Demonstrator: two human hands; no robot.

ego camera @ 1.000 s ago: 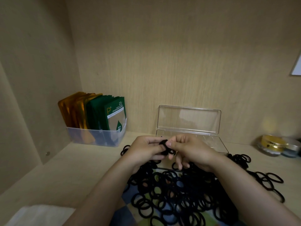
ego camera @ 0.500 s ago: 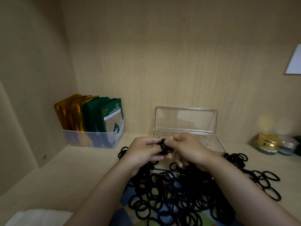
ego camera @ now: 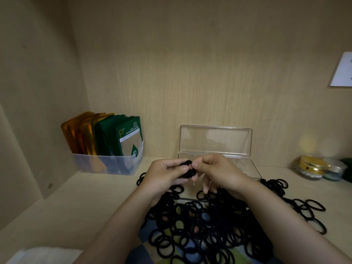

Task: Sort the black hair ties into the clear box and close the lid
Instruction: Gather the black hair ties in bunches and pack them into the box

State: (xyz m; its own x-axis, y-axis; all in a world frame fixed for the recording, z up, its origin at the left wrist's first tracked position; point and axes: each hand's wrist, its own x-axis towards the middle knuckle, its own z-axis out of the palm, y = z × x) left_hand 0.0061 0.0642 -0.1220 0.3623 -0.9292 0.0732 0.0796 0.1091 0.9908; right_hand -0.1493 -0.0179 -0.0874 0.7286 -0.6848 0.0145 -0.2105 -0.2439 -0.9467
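The two hands meet above the desk. The left hand grips a small bundle of black hair ties in curled fingers, and the right hand pinches the same bundle with thumb and forefinger. A loose pile of hair ties spreads beneath both wrists. Just behind the right hand sits the clear box, its lid standing open. Well off beyond the left hand stands a bin of sachets.

Barely anything new, tbh: we've lifted the little bunch of hair ties a touch higher between our left hand and right hand, and our right fingertips have closed in on its top edge.
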